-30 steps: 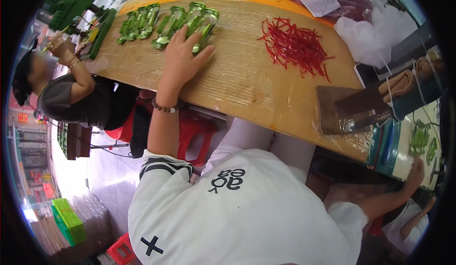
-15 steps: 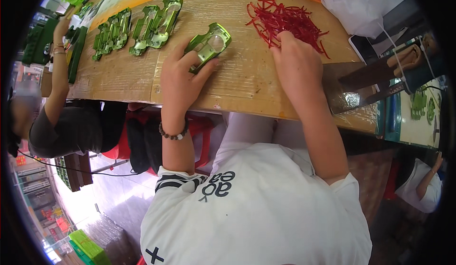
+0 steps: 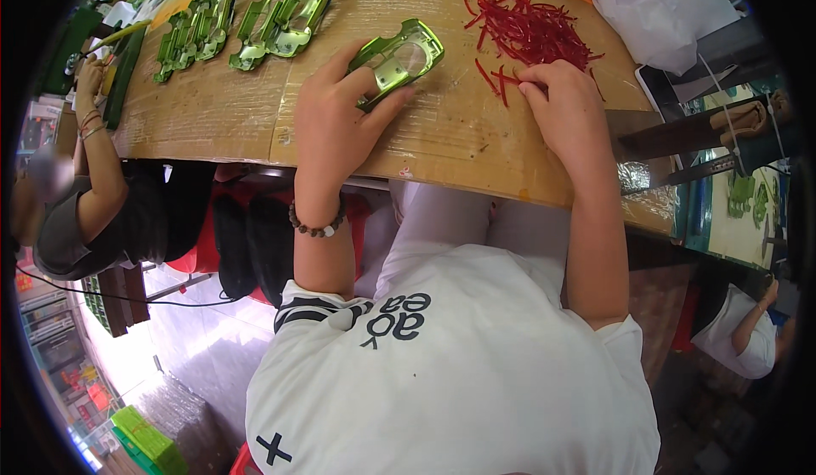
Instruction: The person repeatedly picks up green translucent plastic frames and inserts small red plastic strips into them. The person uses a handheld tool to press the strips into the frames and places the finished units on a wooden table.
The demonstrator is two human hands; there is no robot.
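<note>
A shiny green plastic shell (image 3: pixel 393 71), shaped like a toy car body with a round opening, is gripped at its near left side by my left hand (image 3: pixel 340 118). It is held just over the cardboard-topped table, its hollow side facing up. To the right lies a loose heap of thin red strips (image 3: pixel 540 28). At the heap's near edge my right hand (image 3: pixel 569 113) has thumb and forefinger pinched together on a red strip (image 3: pixel 508 78); a few strips lie beside the fingertips. Farther left, several similar green shells (image 3: pixel 280 20) sit in groups.
A crumpled white plastic bag (image 3: pixel 650 20) lies at the far right. Near it, a dark metal bracket (image 3: pixel 680 130) juts over the table's (image 3: pixel 476 156) right side. On the left, a co-worker's arm (image 3: pixel 98 152) reaches to another bench, and a red stool (image 3: pixel 200 258) stands below.
My right hand has drawn back toward me and right, and a few red strips now lie apart from the heap. My left hand still holds the green shell. The view has shifted slightly.
</note>
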